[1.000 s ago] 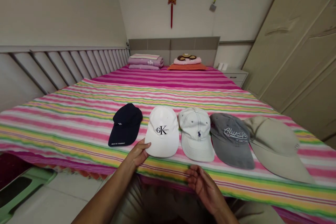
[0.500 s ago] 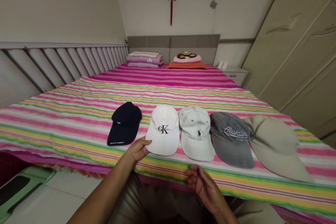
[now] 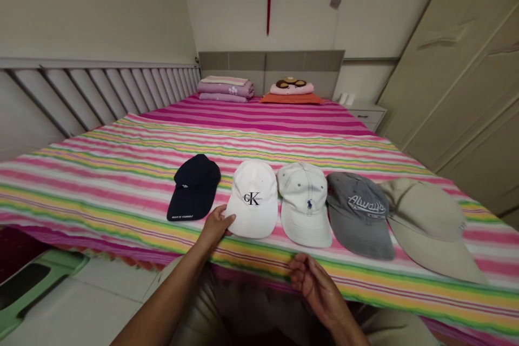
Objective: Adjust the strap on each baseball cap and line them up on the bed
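A white baseball cap [image 3: 255, 221] with black "CK" letters lies on the bed. My left hand [image 3: 216, 225] pinches the left edge of its brim, thumb on top and the fingers partly hidden beneath. To its left is a navy cap [image 3: 193, 186]. On the right, a pale cap [image 3: 307, 221] with a small blue emblem comes first. A grey cap [image 3: 359, 227] lettered "Always" and a beige cap [image 3: 425, 216] follow in the row. Below the pale cap's brim hovers my right hand [image 3: 314, 284], palm turned up, fingers loosely curled with nothing in them.
A striped sheet [image 3: 141, 184] covers the bed. Folded bedding [image 3: 225, 89] and a pink pillow [image 3: 292, 89] lie by the headboard [image 3: 304, 62]. A white rail [image 3: 121, 86] runs along the left side. A green stool [image 3: 36, 286] stands on the floor at left.
The view has shifted slightly. My left hand stays on the white cap's brim, my right hand keeps its pose, and the caps lie as before.
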The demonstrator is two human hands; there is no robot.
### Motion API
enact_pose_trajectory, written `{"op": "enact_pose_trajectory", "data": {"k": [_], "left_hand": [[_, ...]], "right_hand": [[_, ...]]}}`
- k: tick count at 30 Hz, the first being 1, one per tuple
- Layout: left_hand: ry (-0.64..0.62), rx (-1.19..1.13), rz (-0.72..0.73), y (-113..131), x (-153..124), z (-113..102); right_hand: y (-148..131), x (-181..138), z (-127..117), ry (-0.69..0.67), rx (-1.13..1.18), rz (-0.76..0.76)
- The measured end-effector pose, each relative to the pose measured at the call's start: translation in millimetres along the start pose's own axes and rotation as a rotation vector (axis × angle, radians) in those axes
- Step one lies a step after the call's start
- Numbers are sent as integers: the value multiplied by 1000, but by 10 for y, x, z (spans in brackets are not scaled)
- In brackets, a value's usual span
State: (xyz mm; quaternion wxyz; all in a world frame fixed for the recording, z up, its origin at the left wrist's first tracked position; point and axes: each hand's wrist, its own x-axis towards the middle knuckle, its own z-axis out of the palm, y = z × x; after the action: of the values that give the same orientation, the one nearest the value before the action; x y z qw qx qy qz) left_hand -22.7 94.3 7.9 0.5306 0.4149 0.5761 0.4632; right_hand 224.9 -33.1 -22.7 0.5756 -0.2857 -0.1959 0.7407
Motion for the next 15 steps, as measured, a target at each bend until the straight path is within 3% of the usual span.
{"op": "enact_pose_trajectory", "data": {"k": [9, 12, 15], "left_hand": [[188, 250, 194, 27, -109, -190], [132, 145, 82, -41, -265, -281], [127, -198, -103, -91, -401, -424]], "right_hand": [[16, 9, -21, -14, 7, -3], [10, -4, -4, 17, -8, 1], [3, 0, 55, 78, -54, 10]]}}
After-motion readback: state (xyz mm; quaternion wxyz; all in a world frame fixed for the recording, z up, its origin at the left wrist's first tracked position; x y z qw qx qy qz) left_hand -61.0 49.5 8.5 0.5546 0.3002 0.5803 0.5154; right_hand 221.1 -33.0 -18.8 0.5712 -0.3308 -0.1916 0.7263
